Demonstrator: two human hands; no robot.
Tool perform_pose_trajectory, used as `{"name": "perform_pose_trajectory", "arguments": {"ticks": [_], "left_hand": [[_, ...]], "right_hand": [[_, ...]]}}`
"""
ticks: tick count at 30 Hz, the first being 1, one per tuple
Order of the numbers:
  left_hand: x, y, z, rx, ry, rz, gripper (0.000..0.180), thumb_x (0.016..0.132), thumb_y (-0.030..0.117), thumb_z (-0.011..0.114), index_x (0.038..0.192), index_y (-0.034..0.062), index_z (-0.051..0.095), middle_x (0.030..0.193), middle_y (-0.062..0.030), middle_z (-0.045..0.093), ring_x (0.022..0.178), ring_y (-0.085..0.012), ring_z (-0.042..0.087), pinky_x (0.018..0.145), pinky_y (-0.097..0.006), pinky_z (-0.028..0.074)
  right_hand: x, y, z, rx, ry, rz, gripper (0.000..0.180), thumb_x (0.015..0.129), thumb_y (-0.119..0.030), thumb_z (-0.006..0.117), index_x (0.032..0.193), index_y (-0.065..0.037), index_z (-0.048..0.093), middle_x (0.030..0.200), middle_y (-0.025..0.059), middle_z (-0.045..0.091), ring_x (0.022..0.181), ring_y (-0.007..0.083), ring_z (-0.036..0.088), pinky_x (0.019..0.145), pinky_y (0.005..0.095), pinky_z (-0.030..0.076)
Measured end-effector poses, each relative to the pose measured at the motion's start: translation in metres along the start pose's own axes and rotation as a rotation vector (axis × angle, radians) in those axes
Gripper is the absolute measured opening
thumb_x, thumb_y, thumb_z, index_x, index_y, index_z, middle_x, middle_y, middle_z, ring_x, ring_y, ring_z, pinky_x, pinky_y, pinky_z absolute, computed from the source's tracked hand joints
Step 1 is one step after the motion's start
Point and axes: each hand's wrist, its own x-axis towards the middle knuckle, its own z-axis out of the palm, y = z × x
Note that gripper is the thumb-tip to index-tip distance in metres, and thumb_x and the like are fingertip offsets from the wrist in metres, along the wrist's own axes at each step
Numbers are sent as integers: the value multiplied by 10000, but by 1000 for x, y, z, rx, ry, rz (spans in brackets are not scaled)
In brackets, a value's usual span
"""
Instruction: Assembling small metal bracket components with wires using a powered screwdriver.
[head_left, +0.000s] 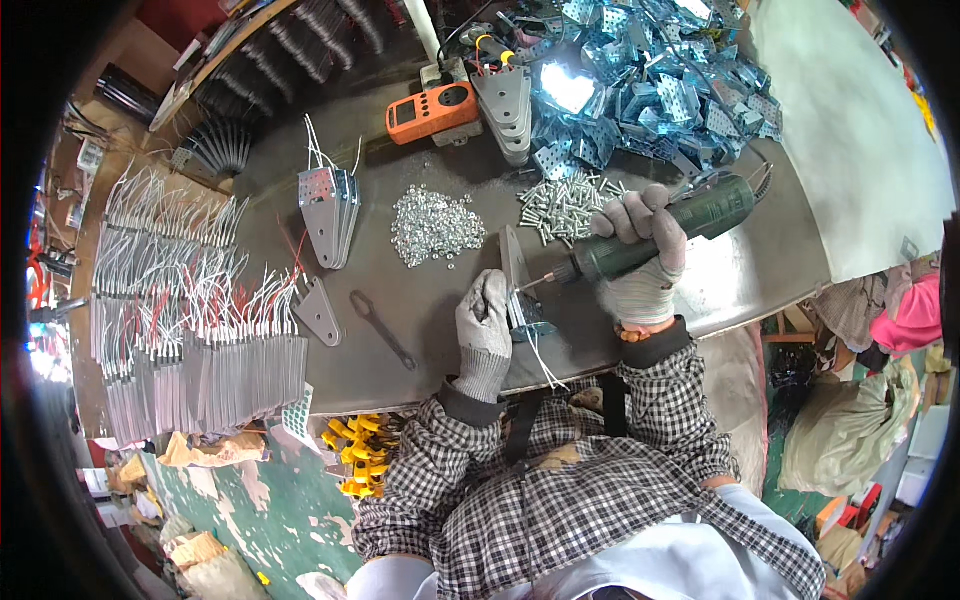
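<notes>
My right hand (645, 255), in a grey glove, is wrapped around a dark green electric screwdriver (715, 212). Its bit points left and meets the side of a grey tapered plate (513, 262) standing on edge. Also gloved, my left hand (483, 315) is closed at that plate's near left side, fingertips pressed together against it. A blue metal bracket (537, 330) sits at the plate's near end, and white wires (543, 364) trail from it over the table edge. The screw under the bit is too small to make out. Small nuts (436, 226) and screws (567, 207) lie heaped beyond my hands.
Blue perforated brackets (650, 90) are piled at the back right. An orange meter (430, 113) stands beside stacked grey plates (505, 115). Left are a wired plate stack (328, 222), a loose plate (319, 315), a wrench (383, 330) and rows of wired strips (235, 375). Yellow-handled items (360, 455) are below the edge.
</notes>
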Motion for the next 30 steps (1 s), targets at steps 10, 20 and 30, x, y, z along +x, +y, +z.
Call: {"name": "perform_pose_trajectory", "arguments": {"ticks": [10,20,30], "left_hand": [[5,57,-18,1414,-234,1000,265,895,22,516,1137,38,621,1124,-140,628,1138,-328,572,937,-413,474],[52,93,-3,2253,-1293,1352,612,899,150,491,1485,157,316,1507,-82,345,1367,-223,368,1129,-406,341],[118,144,-41,1514,-60,753,719,826,375,678,1424,84,407,1154,-139,585,1071,-308,572,949,-406,463]], "right_hand": [[12,-1,28,-147,-132,166,503,788,-230,758,1167,-36,490,822,18,563,747,165,530,746,377,461],[50,-191,-28,-1611,340,-65,496,799,-291,728,1171,-2,574,933,109,672,779,199,648,680,314,506],[35,-228,-91,-2754,901,51,551,846,-357,659,1356,-203,516,1351,135,510,1266,355,465,1038,498,403]]}}
